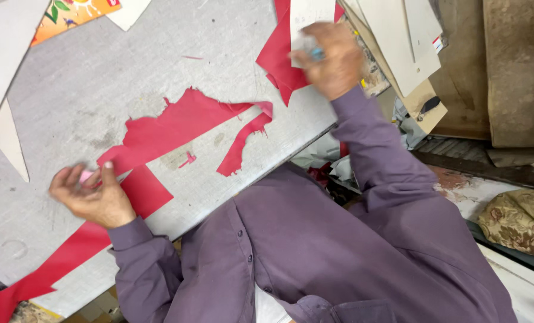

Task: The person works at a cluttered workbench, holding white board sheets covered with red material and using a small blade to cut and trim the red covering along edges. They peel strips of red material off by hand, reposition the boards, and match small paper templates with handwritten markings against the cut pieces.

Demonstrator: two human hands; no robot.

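Observation:
My left hand [93, 197] rests on the grey tabletop [99, 78] at the left, fingers curled around a small pink object [86, 175], and lies on a long torn strip of red paper [177, 125]. At the top, somewhat blurred, my right hand [332, 60] grips a white card piece [310, 13] that lies over another red sheet [277, 57]. A small blue thing [317, 54] shows between its fingers; what it is I cannot tell. A narrow curved red offcut [241, 148] lies near the table's front edge.
Pale card sheets [398, 36] are stacked at the top right, and white card pieces [7, 140] lie at the left. An orange printed sheet [69, 15] sits at the top left. Floral fabric [518, 221] lies at the right, off the table.

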